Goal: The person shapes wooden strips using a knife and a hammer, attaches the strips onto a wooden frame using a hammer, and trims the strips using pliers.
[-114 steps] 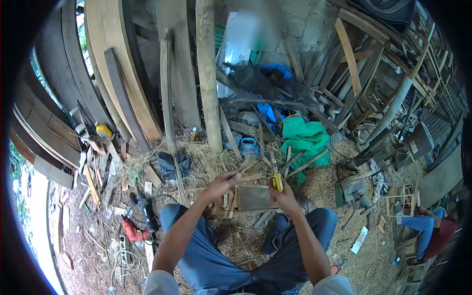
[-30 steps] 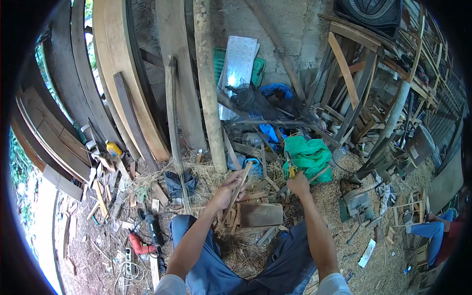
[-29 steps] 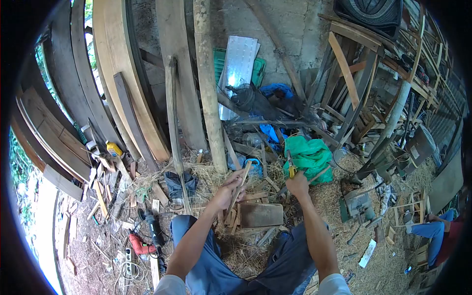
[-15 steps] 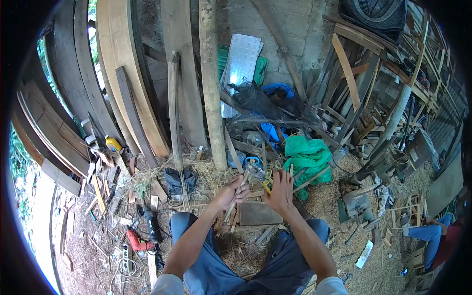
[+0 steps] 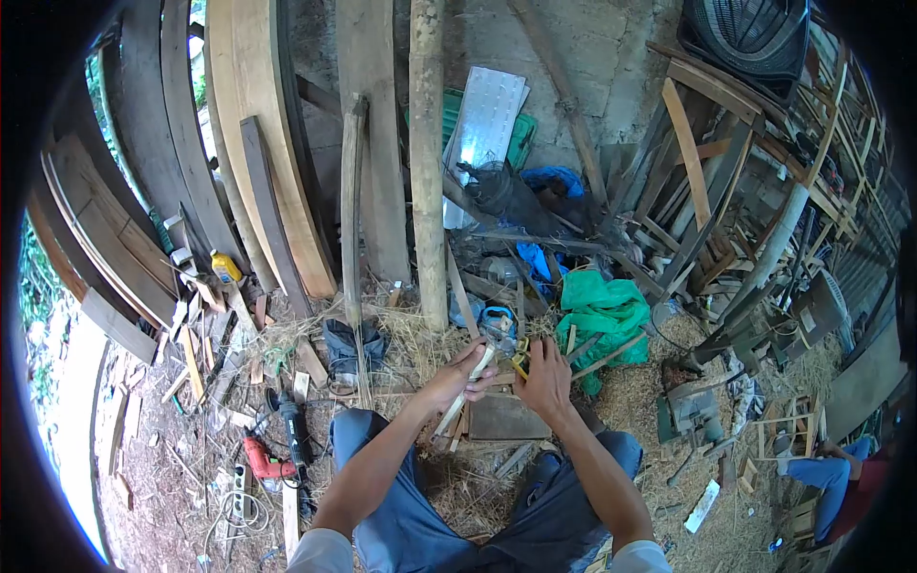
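In front of my knees, my left hand (image 5: 460, 379) is closed round a thin pale wooden strip (image 5: 467, 393), which slants from upper right to lower left. My right hand (image 5: 545, 380) is closed on a yellow-handled tool (image 5: 521, 360), mostly hidden by the fingers. The two hands are a short way apart. Just beyond them lies a blue-rimmed item (image 5: 498, 316) whose kind is unclear. Below the hands sits a wooden block (image 5: 509, 418) on the ground, with thin strips beside its left end.
A green plastic bag (image 5: 604, 313) lies right of my hands. At left are a red drill (image 5: 266, 462), a dark power tool (image 5: 290, 430) and a power strip (image 5: 239, 492). Boards (image 5: 250, 95) lean behind. Another person's blue-clad leg (image 5: 829, 482) shows at right.
The view has shifted slightly, moving the background to the right. The wooden strip in my left hand has turned and shows a broader pale face. Both hands keep their hold.
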`<state>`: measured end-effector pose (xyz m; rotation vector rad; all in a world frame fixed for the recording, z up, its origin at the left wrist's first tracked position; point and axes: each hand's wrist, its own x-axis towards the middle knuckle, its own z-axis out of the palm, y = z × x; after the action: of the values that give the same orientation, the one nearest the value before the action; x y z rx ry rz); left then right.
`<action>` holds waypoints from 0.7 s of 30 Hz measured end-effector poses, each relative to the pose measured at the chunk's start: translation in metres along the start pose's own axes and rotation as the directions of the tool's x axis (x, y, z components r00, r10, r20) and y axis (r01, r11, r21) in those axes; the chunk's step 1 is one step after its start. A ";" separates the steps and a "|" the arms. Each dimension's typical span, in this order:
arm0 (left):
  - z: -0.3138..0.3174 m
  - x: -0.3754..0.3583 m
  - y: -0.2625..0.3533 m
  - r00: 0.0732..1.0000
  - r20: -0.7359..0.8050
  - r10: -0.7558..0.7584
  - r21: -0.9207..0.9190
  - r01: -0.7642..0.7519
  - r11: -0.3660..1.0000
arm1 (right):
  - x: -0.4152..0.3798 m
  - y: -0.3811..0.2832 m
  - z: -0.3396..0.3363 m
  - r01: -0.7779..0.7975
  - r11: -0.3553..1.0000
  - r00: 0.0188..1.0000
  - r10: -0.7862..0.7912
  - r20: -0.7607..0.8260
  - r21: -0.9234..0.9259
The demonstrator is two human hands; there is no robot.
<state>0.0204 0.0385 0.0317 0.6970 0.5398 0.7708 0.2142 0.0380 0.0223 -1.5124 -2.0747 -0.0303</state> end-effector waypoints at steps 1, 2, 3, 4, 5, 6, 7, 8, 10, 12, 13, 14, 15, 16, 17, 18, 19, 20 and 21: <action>-0.001 0.001 0.001 1.000 -0.002 0.004 -0.002 -0.004 1.000 | 0.000 0.000 0.000 0.008 1.000 1.000 -0.009 -0.007 -0.028; -0.002 0.001 0.000 1.000 0.004 0.020 0.019 -0.020 1.000 | 0.001 -0.001 0.000 0.016 0.998 1.000 -0.016 -0.013 -0.057; -0.002 0.001 0.000 0.999 0.009 0.033 0.039 -0.034 0.999 | 0.001 -0.001 -0.001 0.018 0.998 1.000 -0.018 -0.010 -0.058; -0.002 0.001 0.000 0.999 0.008 0.034 0.036 -0.034 0.999 | 0.001 -0.001 -0.001 0.012 0.999 1.000 -0.012 -0.011 -0.049; -0.002 0.001 0.000 0.999 0.010 0.032 0.033 -0.032 0.999 | 0.001 -0.001 -0.001 0.005 0.999 1.000 -0.006 -0.013 -0.041; -0.002 0.001 0.001 0.999 0.014 0.032 0.032 -0.032 0.999 | 0.002 -0.002 -0.003 0.008 0.999 1.000 -0.009 -0.011 -0.040; -0.003 0.001 0.001 0.999 0.012 0.035 0.030 -0.035 0.999 | 0.003 -0.003 -0.004 0.017 0.999 0.999 -0.018 -0.034 -0.042; -0.004 0.002 -0.001 1.000 -0.007 0.029 0.022 -0.028 0.999 | 0.002 -0.004 -0.005 0.024 0.999 0.998 -0.027 -0.054 -0.042; -0.008 0.003 -0.001 0.999 -0.024 0.027 0.015 -0.027 1.000 | 0.003 -0.004 -0.004 0.019 0.999 0.999 -0.020 -0.033 -0.030; -0.009 0.003 -0.001 1.000 0.021 0.007 0.063 -0.008 0.998 | 0.002 -0.003 -0.006 0.009 1.000 1.000 -0.009 -0.009 -0.022; -0.008 0.003 -0.001 1.000 0.024 0.006 0.063 -0.007 0.998 | 0.003 -0.004 -0.008 0.010 0.999 1.000 -0.010 -0.007 -0.034; -0.007 0.002 -0.001 1.000 0.019 0.007 0.072 -0.008 0.997 | 0.003 -0.004 -0.009 0.009 0.999 1.000 -0.009 -0.006 -0.046; -0.007 0.001 0.000 1.000 0.013 0.009 0.082 -0.010 0.997 | 0.004 -0.003 -0.009 0.006 0.999 1.000 -0.006 -0.007 -0.046; -0.008 0.002 0.000 1.000 0.014 0.008 0.082 -0.009 0.997 | 0.004 -0.002 -0.009 0.014 0.999 1.000 -0.015 -0.009 -0.049; -0.009 0.002 -0.001 1.000 0.029 0.011 0.072 -0.013 0.997 | 0.004 -0.002 -0.009 0.024 0.998 1.000 -0.024 -0.011 -0.052; -0.009 0.003 -0.001 0.999 0.045 0.016 0.061 -0.019 0.998 | 0.004 -0.002 -0.008 0.024 0.998 1.000 -0.025 -0.011 -0.053; -0.010 0.003 -0.001 0.999 0.046 0.017 0.059 -0.019 0.998 | 0.004 -0.001 -0.007 0.031 0.998 0.999 -0.032 -0.023 -0.049; -0.010 0.002 -0.001 0.999 0.037 0.017 0.068 -0.019 0.997 | 0.004 0.000 -0.007 0.038 0.998 0.999 -0.039 -0.035 -0.045; -0.010 0.002 0.000 0.999 0.028 0.016 0.080 -0.019 0.997 | 0.004 0.000 -0.007 0.038 0.998 0.999 -0.039 -0.035 -0.045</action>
<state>0.0152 0.0434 0.0251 0.7861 0.5426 0.7581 0.2158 0.0392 0.0302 -1.4869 -2.0874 -0.1180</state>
